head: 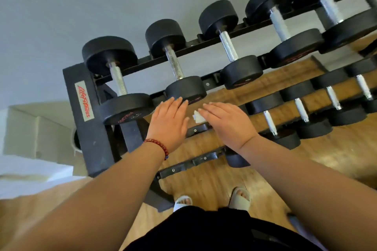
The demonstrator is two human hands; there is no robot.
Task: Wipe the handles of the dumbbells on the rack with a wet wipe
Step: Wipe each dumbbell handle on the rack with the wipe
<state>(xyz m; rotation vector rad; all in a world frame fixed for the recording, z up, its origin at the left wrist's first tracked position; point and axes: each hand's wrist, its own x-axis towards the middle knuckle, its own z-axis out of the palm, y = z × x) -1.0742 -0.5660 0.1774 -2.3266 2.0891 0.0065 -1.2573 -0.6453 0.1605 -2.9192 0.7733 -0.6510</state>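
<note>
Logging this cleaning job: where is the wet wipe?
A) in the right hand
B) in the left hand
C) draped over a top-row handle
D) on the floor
A: the white wet wipe pokes out from under the right hand; the left hand, fingers straight, holds nothing.

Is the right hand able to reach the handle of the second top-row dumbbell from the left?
Probably yes: the right hand, holding the wipe, is close before that handle, which lies bare from above; the left hand does not cover it.
</note>
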